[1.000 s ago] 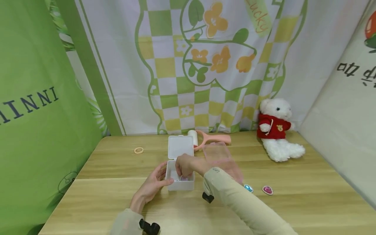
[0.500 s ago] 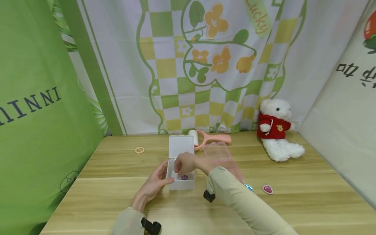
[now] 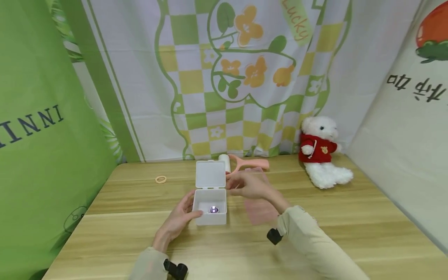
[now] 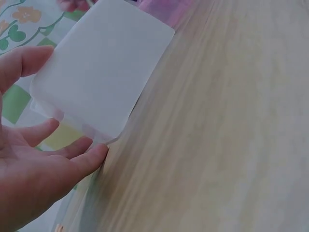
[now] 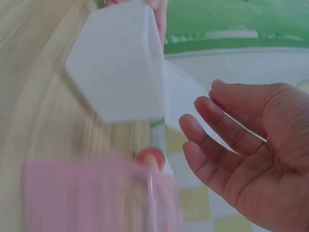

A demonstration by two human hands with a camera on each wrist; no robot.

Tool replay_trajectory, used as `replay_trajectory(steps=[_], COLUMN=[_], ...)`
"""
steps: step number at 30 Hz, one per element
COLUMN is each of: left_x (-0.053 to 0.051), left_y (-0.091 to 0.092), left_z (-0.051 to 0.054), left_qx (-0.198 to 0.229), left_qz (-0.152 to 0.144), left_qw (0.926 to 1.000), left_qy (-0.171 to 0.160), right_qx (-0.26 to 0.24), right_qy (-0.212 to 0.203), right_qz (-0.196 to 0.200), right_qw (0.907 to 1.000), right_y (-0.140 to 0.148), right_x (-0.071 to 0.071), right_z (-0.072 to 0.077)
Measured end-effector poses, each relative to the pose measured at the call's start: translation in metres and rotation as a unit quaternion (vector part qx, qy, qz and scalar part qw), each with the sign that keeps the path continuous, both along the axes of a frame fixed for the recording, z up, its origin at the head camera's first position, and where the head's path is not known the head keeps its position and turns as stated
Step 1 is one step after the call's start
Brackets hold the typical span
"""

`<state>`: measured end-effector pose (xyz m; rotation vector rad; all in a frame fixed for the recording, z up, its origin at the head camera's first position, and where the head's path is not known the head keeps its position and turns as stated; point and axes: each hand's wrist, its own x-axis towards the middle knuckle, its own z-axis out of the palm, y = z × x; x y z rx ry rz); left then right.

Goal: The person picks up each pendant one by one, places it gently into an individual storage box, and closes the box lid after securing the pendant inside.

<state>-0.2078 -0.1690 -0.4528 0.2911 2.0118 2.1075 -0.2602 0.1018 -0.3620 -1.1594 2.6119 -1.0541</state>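
While the left hand (image 3: 180, 216) holds the white box (image 3: 211, 220) at lower centre of the frame, the right hand (image 3: 251, 186) has come out, its grip loose and empty beside the raised lid (image 3: 210, 174), leaving the purple gem (image 3: 214, 210) inside.

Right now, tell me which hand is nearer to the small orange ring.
Left. The left hand holds the white box, right of the orange ring and on its near side; the right hand is farther right, past the box.

The head view looked forward and down over the table (image 3: 119, 233) — both wrist views, close and tilted, shared the white box (image 3: 211, 219) from opposite sides.
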Motion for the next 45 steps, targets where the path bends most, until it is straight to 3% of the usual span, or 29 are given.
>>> replay_trajectory(steps=[2,4,8,10,12,15,18,20,24,27,33,45], left_x=[0.000,0.002,0.010,0.014,0.016,0.018,0.021,0.022,0.018,0.014,0.010,0.004], left_y=[-0.001,-0.001,0.007,0.019,0.036,0.069,0.101,0.121,0.153,0.167,0.171,0.167], left_z=[0.004,0.012,0.038,0.052,0.063,0.069,0.063,0.056,0.039,0.027,0.011,0.004], left_qx=[-0.014,-0.035,-0.060,-0.043,-0.026,-0.016,-0.050,-0.105,-0.163,-0.150,-0.150,-0.075], left_qz=[0.019,0.052,0.143,0.163,0.152,0.096,0.046,0.032,0.040,0.060,0.078,0.031], left_qw=[0.9997,0.9979,0.9862,0.9818,0.9815,0.9866,0.9904,0.9869,0.9792,0.9815,0.9822,0.9943], left_qy=[0.001,0.013,0.057,0.087,0.113,0.131,0.121,0.118,0.114,0.103,0.082,0.069], right_qx=[-0.054,-0.074,-0.068,-0.066,-0.079,-0.105,-0.121,-0.124,-0.135,-0.142,-0.128,-0.104], right_qy=[-0.014,-0.019,-0.042,-0.044,-0.058,-0.082,-0.110,-0.123,-0.140,-0.142,-0.139,-0.168], right_qz=[0.002,-0.015,-0.065,-0.084,-0.107,-0.137,-0.157,-0.170,-0.195,-0.205,-0.229,-0.238], right_qw=[0.9985,0.9970,0.9947,0.9934,0.9894,0.9816,0.9740,0.9699,0.9613,0.9581,0.9550,0.9509], right_y=[0.015,0.031,0.066,0.084,0.101,0.122,0.138,0.146,0.161,0.171,0.195,0.223], right_x=[0.002,0.007,0.015,0.017,0.020,0.024,0.029,0.033,0.041,0.048,0.058,0.065], right_z=[-0.004,-0.005,-0.005,-0.004,-0.004,-0.006,-0.010,-0.015,-0.026,-0.035,-0.052,-0.078])
